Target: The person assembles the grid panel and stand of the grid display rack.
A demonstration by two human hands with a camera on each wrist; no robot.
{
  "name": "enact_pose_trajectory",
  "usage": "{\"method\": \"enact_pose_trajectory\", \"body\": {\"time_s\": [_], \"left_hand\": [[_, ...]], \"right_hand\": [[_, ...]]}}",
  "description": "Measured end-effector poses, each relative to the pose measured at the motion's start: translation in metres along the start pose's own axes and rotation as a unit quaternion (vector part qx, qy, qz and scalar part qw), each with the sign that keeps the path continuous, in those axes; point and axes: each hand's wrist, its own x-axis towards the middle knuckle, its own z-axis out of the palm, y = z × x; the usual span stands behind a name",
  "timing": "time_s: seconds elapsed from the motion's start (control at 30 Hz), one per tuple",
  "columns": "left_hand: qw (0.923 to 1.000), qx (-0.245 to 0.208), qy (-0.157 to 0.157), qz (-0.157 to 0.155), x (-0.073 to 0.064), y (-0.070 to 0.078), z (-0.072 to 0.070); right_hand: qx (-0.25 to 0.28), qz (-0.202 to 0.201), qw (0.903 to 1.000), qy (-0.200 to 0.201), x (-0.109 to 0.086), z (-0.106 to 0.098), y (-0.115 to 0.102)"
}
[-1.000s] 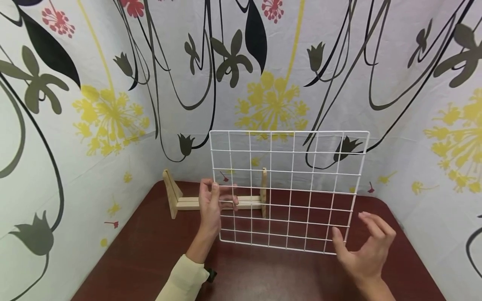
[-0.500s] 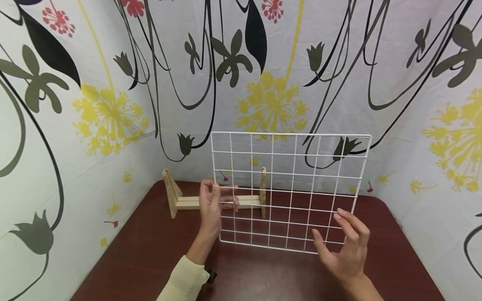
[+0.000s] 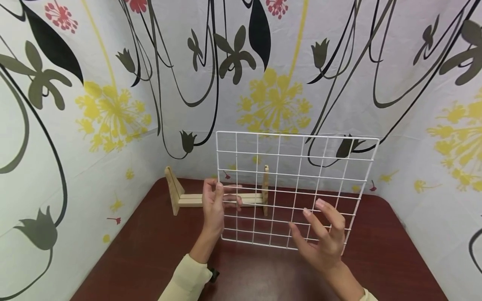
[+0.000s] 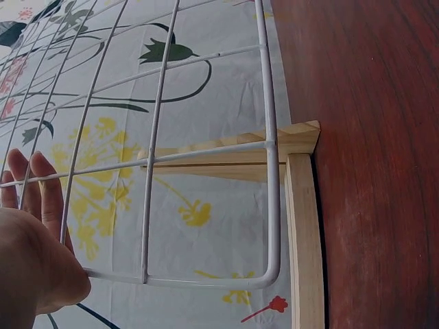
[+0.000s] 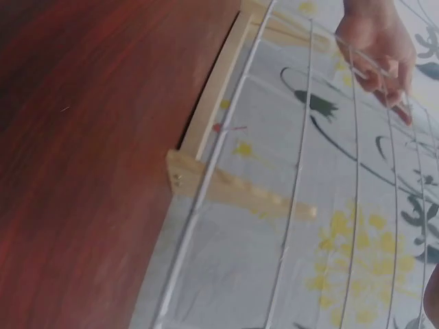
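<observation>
A white wire grid panel (image 3: pixel 297 135) stands upright, slightly tilted, above the table in the head view. My left hand (image 3: pixel 214 209) grips its left edge, thumb on the near side and fingers reaching behind the wires. In the left wrist view the same hand (image 4: pixel 48 250) holds the panel's rim. In front of the panel's lower right part is my right hand (image 3: pixel 325 246), its fingers spread and slightly bent. Whether its fingertips touch the wires I cannot tell. Only a sliver of that hand (image 5: pixel 432 295) shows at the right wrist view's edge.
Behind the panel, a wooden stand (image 3: pixel 190 202) with two upright ends and a crossbar sits at the back of the dark red table (image 3: pixel 150 251). Flower-patterned white cloth (image 3: pixel 177 113) surrounds the table at the back and sides.
My right hand has moved left, from beyond the panel's right edge to in front of its lower right part. The left hand keeps its grip; the panel has barely shifted.
</observation>
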Motion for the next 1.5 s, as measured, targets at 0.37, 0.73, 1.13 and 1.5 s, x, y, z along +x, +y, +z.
{"method": "enact_pose_trajectory", "body": {"time_s": [0.37,0.73,1.13,1.5], "left_hand": [[0.9999,-0.005,0.0,0.009,0.002,0.0,0.001],[0.9999,0.006,-0.008,0.009,0.004,0.007,0.0],[0.9999,0.01,-0.008,0.009,0.006,0.012,-0.001],[0.9999,0.007,-0.008,0.014,0.004,0.014,0.002]], "right_hand": [[-0.02,0.024,0.9973,-0.067,0.009,0.022,-0.01],[-0.071,0.086,0.9848,-0.133,0.008,0.032,-0.01],[-0.096,0.146,0.9668,-0.186,-0.001,0.04,-0.006],[-0.102,0.168,0.9561,-0.218,0.007,0.047,-0.008]]}}
